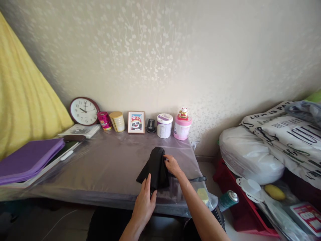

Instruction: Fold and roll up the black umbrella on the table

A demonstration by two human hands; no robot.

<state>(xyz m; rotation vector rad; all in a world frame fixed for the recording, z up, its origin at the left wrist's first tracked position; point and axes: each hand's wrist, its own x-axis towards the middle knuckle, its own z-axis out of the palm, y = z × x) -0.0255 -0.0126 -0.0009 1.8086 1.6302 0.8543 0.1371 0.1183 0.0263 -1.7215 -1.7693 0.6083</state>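
Observation:
A black folding umbrella (155,167) lies on the table, its narrow end toward the wall and its loose fabric folds flaring out toward me. My left hand (145,197) is closed at the umbrella's near end, thumb and fingers on either side of it; the tip of that end is mostly hidden. Along the umbrella's right edge, my right hand (172,164) pinches the fabric with its fingers pressed together. A dark narrow strip (198,179) lies beyond my right forearm at the table's right edge.
Against the wall stand a clock (84,111), cans, a picture frame (136,122), and white (164,127) and pink tubs (182,129). Purple folders (30,157) lie at left. A yellow sponge (202,194) sits at the right corner, near a spray can (228,199) and red bin (240,214).

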